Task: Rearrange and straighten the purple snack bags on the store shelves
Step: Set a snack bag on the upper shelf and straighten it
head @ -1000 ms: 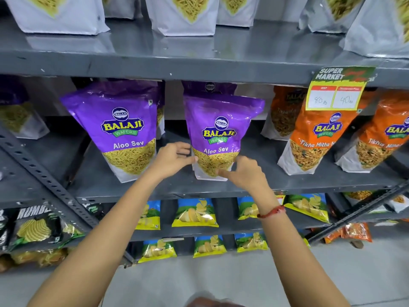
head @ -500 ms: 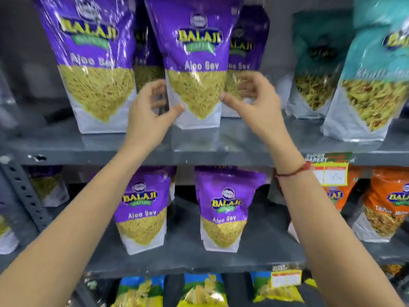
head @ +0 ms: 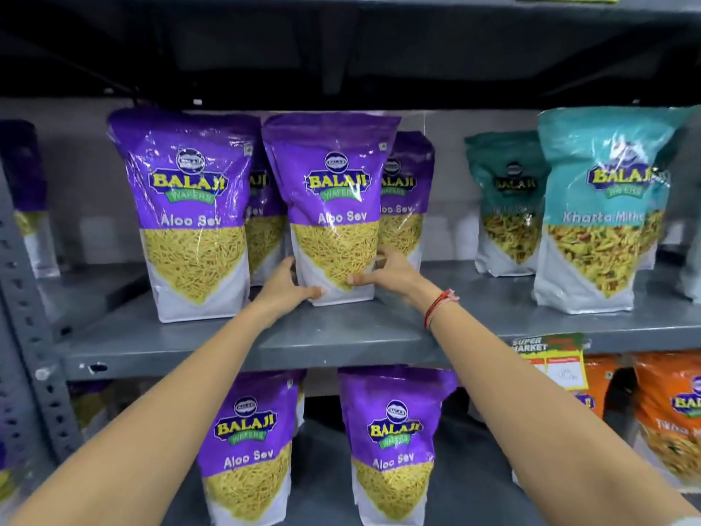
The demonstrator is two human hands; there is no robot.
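Note:
On the upper grey shelf a purple Aloo Sev bag stands upright in the middle. My left hand grips its lower left corner and my right hand grips its lower right side. Another purple bag stands just to its left, and two more purple bags are partly hidden behind. On the shelf below stand two purple bags, one left and one right.
Teal Khatta Mitha bags stand on the upper shelf to the right. Orange bags fill the lower shelf at right, beside a price tag. A perforated steel upright runs down the left side. Another shelf hangs overhead.
My hands left the lower-shelf bag, rose to the upper shelf, and have closed on the base of the middle purple bag there. The view has tilted upward.

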